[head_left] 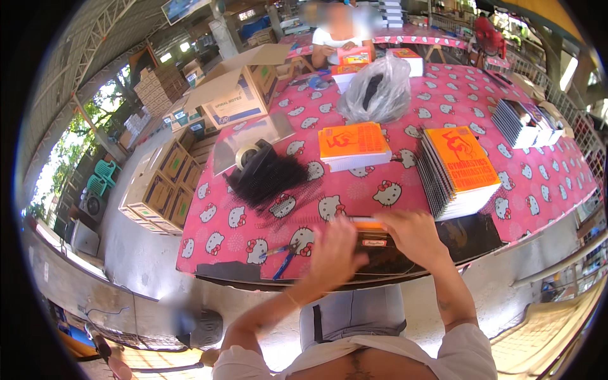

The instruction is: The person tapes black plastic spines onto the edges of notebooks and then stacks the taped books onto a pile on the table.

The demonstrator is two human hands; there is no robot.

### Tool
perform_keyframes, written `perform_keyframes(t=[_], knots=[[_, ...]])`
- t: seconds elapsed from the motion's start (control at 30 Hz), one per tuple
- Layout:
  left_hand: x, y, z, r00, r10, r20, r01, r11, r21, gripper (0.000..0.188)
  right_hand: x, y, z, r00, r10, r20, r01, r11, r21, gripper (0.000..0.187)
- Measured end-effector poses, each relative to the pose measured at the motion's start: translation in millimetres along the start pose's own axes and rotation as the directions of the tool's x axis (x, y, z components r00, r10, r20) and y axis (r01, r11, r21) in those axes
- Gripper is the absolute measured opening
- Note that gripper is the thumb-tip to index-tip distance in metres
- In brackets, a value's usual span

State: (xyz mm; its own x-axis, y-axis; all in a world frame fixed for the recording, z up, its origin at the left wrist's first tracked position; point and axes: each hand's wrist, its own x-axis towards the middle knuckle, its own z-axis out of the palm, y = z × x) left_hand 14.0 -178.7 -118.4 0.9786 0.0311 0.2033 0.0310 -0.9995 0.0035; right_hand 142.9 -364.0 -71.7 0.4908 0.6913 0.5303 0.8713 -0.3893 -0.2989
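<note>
At the near edge of the table my left hand [337, 250] is open, its thumb apart from the fingers, which are blurred. It is beside a small stack or notebook with an orange top edge [367, 224], seen nearly edge-on. My right hand [415, 237] is closed over the far right corner of that orange-edged notebook; its fingertips are partly hidden. Just beyond my right hand stands a tall stack of spiral notebooks [461, 164] with orange covers. A lower stack of orange-covered notebooks [354, 144] lies farther off in the middle.
Black binding wires [269, 177] lie beside a tape dispenser [250, 154] at left. Blue-handled pliers [286, 261] are near the front edge. A clear plastic bag [378, 88], an open carton [240, 95] and dark notebooks [522, 123] stand farther back. Across the table sits another person [342, 38].
</note>
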Motion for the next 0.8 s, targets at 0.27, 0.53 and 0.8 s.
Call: perform_keyframes(t=[0.27, 0.53, 0.8], knots=[[16.7, -1.4, -20.6, 0.982, 0.155, 0.107, -0.161, 0.986, 0.044, 0.077, 8.4, 14.3, -2.2, 0.999, -0.001, 0.047, -0.004, 0.995, 0.105, 0.024], [24.3, 3.8, -15.4, 0.975, 0.22, -0.022, -0.219, 0.975, 0.046, 0.084, 11.6, 7.6, -4.9, 0.985, 0.056, 0.166, -0.073, 0.993, 0.094, 0.037], [22.4, 9.3, -7.8, 0.953, 0.283, -0.112, -0.255, 0.943, 0.212, 0.087, -31.9, 34.9, -5.6, 0.96, 0.257, -0.107, -0.111, 0.704, 0.702, 0.062]])
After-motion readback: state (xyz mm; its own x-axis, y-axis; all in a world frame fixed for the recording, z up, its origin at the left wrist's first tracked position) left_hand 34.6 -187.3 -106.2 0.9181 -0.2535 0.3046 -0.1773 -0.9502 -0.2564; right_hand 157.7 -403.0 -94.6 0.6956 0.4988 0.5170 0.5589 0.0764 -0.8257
